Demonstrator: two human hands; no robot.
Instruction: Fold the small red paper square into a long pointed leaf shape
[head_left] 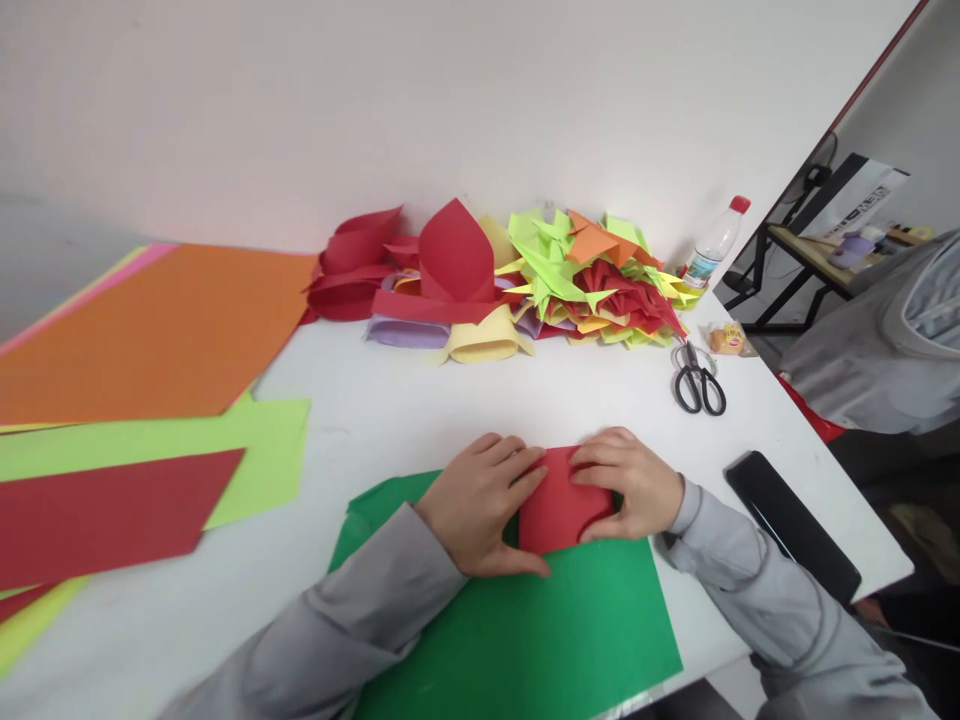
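Observation:
A small red paper (555, 505), which looks folded, lies on a green sheet (555, 640) at the table's front. From the left, my left hand (487, 505) holds its edge, with fingertips at the upper left corner and the thumb stretched along below. My right hand (628, 485) grips the right side of the red paper, its fingers over the top and its thumb at the lower edge. The paper's outer edges are partly hidden by my fingers.
Behind lie rolled red paper pieces (456, 250) and a pile of folded paper shapes (559, 260). Scissors (699, 385), a bottle (712, 250), a wrapped snack (726, 340) and a black phone (791, 525) are at right. Orange sheets (150, 335) spread left. Someone's grey clothing (862, 320) shows far right.

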